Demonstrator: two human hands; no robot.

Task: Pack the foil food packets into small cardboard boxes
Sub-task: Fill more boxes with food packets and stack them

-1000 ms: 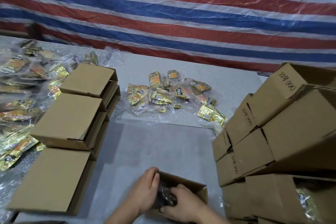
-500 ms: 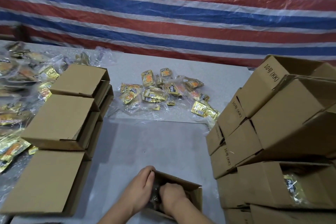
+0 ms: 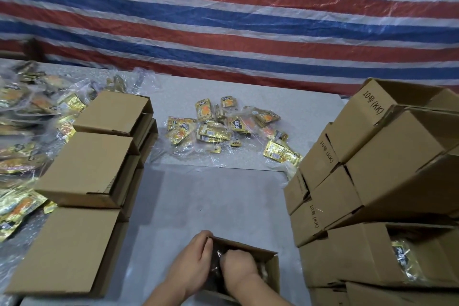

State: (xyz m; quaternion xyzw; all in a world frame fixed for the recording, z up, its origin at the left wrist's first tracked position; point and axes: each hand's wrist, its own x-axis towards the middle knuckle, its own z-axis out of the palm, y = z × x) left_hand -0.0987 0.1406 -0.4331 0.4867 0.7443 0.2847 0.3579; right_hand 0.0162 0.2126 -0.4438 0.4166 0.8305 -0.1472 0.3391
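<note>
Two hands work one open box [image 3: 270, 271] at bottom centre: your left hand [image 3: 191, 264] grips its near-left wall, likely to steady it, while your right hand [image 3: 238, 266] curls on packets inside. Loose foil packets [image 3: 223, 126] wait mid-table.

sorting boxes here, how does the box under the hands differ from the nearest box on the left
The box under the hands is open, with both hands inside it; the left box is shut. The box under the hands looks smaller and holds dark packets; the left box shows a plain top, nothing on it. Both are plain brown cardboard on the grey table.
</note>
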